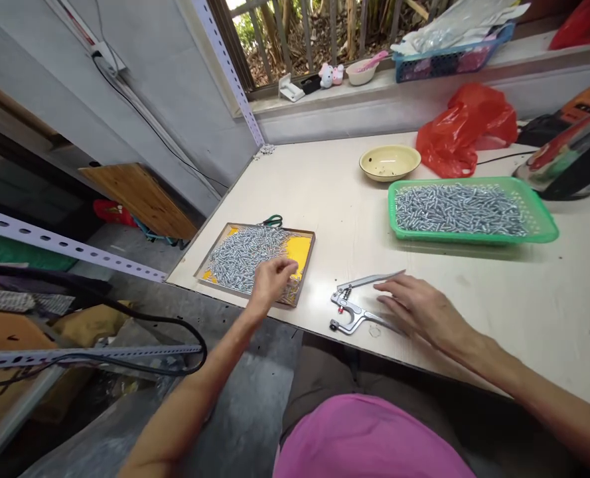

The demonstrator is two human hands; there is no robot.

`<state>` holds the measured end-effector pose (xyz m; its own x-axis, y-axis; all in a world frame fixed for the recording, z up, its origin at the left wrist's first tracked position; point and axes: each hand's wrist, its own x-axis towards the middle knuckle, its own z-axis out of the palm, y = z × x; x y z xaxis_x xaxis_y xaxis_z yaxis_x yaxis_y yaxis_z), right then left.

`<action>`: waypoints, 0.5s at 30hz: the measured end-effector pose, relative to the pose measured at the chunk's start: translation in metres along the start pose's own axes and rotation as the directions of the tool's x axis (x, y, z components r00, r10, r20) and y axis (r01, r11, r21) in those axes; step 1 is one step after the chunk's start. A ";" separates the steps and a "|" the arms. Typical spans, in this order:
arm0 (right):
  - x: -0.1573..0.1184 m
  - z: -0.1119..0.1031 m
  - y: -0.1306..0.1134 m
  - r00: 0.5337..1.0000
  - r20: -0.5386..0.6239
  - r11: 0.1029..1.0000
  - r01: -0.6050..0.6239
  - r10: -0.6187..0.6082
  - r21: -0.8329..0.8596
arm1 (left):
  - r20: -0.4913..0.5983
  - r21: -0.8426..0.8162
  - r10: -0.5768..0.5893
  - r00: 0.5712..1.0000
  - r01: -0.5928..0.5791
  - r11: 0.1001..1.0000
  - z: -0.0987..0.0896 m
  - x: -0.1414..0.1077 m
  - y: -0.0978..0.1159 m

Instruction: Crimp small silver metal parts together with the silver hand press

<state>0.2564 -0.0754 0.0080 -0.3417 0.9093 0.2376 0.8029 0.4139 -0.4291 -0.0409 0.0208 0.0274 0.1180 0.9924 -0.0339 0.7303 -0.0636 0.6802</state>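
My left hand (272,282) is over the right front part of a shallow tray (308,267) with a yellow bottom. Its thumb and fingers are pinched together; what they hold, if anything, is too small to make out. Many small silver metal pieces (245,259) are heaped in the tray. To the right, hand-press pliers (358,313) with a C-shaped jaw lie on the table, handles spread apart. My right hand (419,307) is at the ends of these handles, fingers stretched out and not wrapped round them. Whether its lower fingers touch the lower handle is hard to tell.
A green basket (543,222) full of similar metal pieces stands at the right. Behind it are a cream bowl (389,159), a red plastic bag (466,129) and an iron (571,159). Green-handled scissors (273,220) lie behind the tray. The table's front edge (319,326) is close to me.
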 end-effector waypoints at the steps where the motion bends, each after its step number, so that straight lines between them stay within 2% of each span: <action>1: -0.003 0.005 -0.006 0.999 0.038 1.000 -0.009 0.008 0.017 | 0.046 0.061 0.082 0.996 -0.085 0.995 0.008 -0.010 0.005; 3: -0.008 0.012 -0.014 0.995 0.096 0.999 -0.041 0.038 0.027 | 0.151 0.230 0.230 0.961 -0.260 0.938 0.025 -0.028 0.011; 4: -0.011 0.014 -0.017 0.991 0.120 0.998 -0.057 0.053 0.023 | 0.207 0.317 0.267 0.941 -0.323 0.892 0.032 -0.034 0.012; 7: -0.018 0.019 -0.022 0.982 0.172 0.997 -0.076 0.077 -0.011 | 0.331 0.505 0.284 0.900 -0.423 0.753 0.047 -0.044 0.008; 10: -0.025 0.022 -0.022 0.978 0.192 0.996 -0.069 0.078 -0.054 | 0.397 0.558 0.269 0.878 -0.463 0.689 0.051 -0.046 0.002; 15: -0.032 0.024 -0.018 0.976 0.197 0.993 -0.082 0.096 -0.079 | 0.386 0.591 0.195 0.902 -0.404 0.698 0.051 -0.050 0.005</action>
<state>0.2412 -0.1114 -0.0124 -0.3524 0.9357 0.0183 0.8645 0.3329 -0.3766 -0.0088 -0.0346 -0.0043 0.5084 0.8420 -0.1807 0.8600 -0.5073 0.0554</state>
